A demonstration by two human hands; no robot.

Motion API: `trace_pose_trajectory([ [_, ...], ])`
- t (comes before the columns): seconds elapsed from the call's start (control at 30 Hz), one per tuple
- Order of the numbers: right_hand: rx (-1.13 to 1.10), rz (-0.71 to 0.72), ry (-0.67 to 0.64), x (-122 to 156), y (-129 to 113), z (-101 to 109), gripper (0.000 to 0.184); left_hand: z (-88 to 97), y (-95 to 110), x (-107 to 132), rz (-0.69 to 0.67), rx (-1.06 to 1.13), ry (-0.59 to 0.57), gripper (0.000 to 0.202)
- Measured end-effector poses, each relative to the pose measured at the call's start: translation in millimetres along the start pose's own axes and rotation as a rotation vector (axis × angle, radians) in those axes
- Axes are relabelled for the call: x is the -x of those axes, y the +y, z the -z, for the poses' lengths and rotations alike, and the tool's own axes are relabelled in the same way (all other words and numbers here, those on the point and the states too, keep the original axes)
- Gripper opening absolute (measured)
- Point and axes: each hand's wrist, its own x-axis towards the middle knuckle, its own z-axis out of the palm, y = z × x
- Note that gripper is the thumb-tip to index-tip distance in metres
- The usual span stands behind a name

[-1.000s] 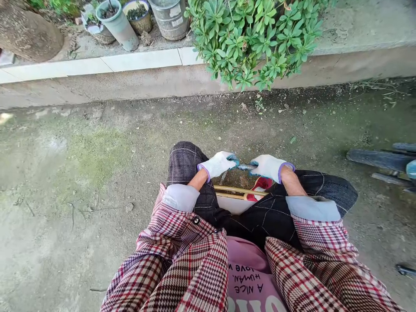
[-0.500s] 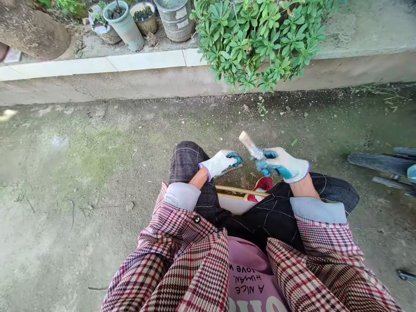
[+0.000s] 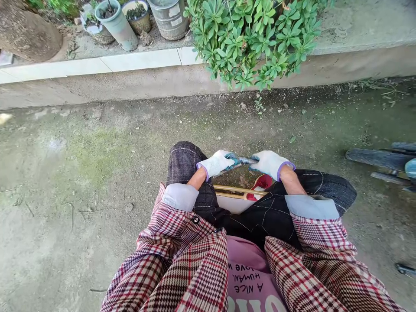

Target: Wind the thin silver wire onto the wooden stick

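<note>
My left hand (image 3: 217, 163), in a white glove with blue-green coated fingers, is closed on a thin, flat grey strip (image 3: 226, 170) whose edge shows below the fingers. Opposite it, my right hand (image 3: 268, 163), gloved alike, is wrapped around a short stick-like tool with a silvery, wrapped-looking section (image 3: 247, 160). That section spans the small gap between the hands, and its left end meets the fingers of my left hand. The tool's pale end is out of sight now. Whether tool and strip touch, I cannot tell.
Below the hands are a wood-framed seat edge (image 3: 232, 189) and a red shoe (image 3: 261, 184). Ahead runs a low concrete ledge (image 3: 146, 84) with several plant pots (image 3: 118, 27) and a leafy bush (image 3: 247, 41). Dark wheel-like parts (image 3: 377, 159) stand at the right.
My right hand has moved left and turned over, bringing the tool's silvery section against my left hand. The tool's pale end, which pointed up and left, is no longer visible.
</note>
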Motion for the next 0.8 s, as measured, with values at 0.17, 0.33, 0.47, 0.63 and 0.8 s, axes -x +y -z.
trace_pose_trajectory([
  [0.17, -0.435, 0.002, 0.147, 3.0, 2.2, 5.0, 0.024, -1.5, 3.2, -2.6, -0.005, 0.279, -0.086, 0.028],
  [0.33, -1.195, 0.088, 0.217, 18.3, -1.4, 8.5, 0.033, -0.9, 0.9, -4.9, -0.054, 0.301, -0.096, 0.025],
  [0.47, -1.207, 0.147, 0.048, 31.2, -2.8, 17.3, 0.039, -1.1, -2.7, -6.4, -0.045, 0.149, -0.047, 0.021],
  [0.63, -0.683, 0.316, -0.409, 33.0, -2.5, 14.2, 0.033, 4.7, -10.8, -10.5, -0.085, 0.053, 0.017, 0.015],
  [0.8, -0.225, 0.206, -0.374, 21.4, -7.7, -1.9, 0.020, 9.0, -12.4, -8.5, -0.088, -0.088, 0.019, 0.020],
])
